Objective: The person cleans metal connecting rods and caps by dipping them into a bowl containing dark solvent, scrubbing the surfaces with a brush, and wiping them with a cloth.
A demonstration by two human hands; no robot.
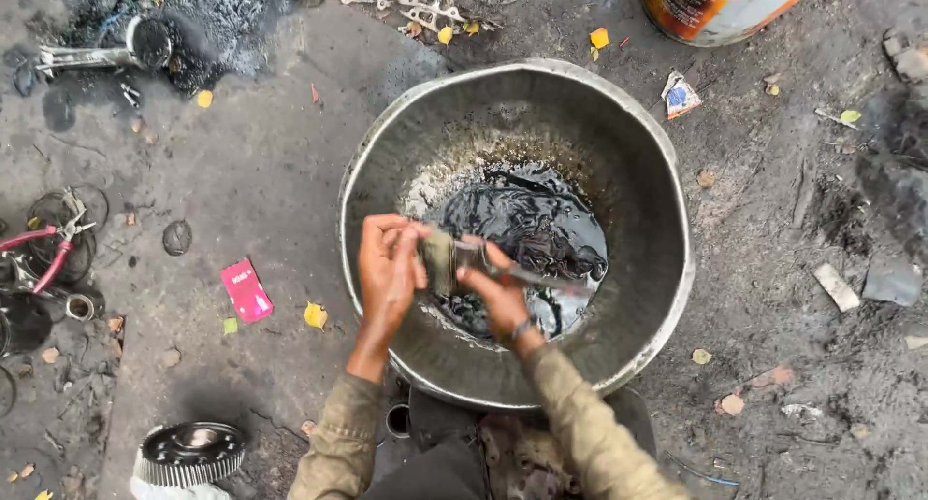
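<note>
Paintbrush, one only, is held over the near-left part of one big metal basin that sits on the dirty ground. The basin, the largest thing here, holds a pool of black oily liquid in its bottom. At the far edge of the ground one orange and white bucket is cut off by the frame. At the near-left corner lies one toothed gear wheel. One connecting rod rests at the far-left corner in black grime. One pair of red-handled pliers lies at the left edge. One small pink card lies left of the basin, with scattered yellow leaves about it.

The left hand is curled, its fingers bent onto the bristle end of the brush. The right hand is closed around the brush's handle, a band at its wrist. Both sleeves are olive.
</note>
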